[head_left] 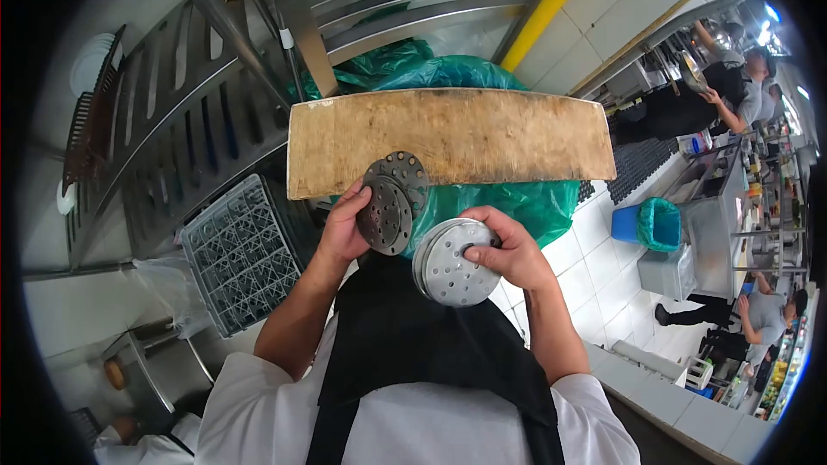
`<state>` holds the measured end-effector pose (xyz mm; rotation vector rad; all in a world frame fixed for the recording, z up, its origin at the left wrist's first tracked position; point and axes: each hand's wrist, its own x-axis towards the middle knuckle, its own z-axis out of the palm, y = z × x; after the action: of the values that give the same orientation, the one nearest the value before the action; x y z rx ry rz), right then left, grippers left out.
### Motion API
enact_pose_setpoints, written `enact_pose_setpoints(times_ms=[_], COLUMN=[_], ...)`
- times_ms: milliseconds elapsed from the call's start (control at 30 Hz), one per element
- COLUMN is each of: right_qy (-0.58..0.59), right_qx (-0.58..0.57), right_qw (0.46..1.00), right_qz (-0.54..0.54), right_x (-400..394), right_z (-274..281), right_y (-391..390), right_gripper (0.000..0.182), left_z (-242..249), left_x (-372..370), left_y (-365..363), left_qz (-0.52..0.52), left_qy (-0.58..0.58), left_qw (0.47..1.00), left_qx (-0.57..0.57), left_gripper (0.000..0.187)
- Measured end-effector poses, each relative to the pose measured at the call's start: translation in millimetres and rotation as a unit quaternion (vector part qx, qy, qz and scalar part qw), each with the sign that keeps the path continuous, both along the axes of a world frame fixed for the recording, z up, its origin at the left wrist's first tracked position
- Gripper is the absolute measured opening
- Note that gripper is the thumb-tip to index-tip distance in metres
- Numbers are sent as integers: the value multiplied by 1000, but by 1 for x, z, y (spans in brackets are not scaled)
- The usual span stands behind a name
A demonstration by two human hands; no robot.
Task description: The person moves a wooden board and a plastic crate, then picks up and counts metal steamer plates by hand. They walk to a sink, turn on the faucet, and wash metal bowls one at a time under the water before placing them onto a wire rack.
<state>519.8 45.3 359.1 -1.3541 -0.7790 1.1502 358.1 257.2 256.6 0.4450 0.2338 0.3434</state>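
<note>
My left hand (pixel 343 231) grips dark perforated metal discs (pixel 384 213) by their left edge, with the thumb at the rim. They overlap unevenly, one sticking up above the other. In my right hand (pixel 514 251) is a stack of shinier perforated metal discs (pixel 458 270), pinched with the thumb on the top face. The two groups are close together but apart, in front of my black apron (pixel 413 336). Just beyond them is a worn wooden board (pixel 465 133), whose near edge is partly covered by the left discs.
Green plastic bags (pixel 508 207) show around the board. A grey dish rack (pixel 239 250) stands at left, by slatted metal shelving (pixel 194 129). At right are a blue bin (pixel 642 224), metal counters and two other people working at a distance.
</note>
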Motion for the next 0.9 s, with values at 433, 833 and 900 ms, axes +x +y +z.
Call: enact_pose_setpoints(times_ms=[433, 833, 900], right_qy=[12, -35, -24], right_qx=[9, 1, 9], right_qw=[971, 984, 983], right_qz=[-238, -176, -180], right_x=[17, 19, 21], right_z=[-35, -57, -70], right_y=[-17, -34, -39], right_gripper=[27, 35, 35], left_z=[33, 40, 41], left_x=[22, 62, 67], left_y=[-30, -92, -101], left_qz=[-46, -13, -1], left_qy=[70, 245, 262], left_qw=[993, 921, 916], left_qx=[79, 303, 303], left_gripper=[32, 24, 24])
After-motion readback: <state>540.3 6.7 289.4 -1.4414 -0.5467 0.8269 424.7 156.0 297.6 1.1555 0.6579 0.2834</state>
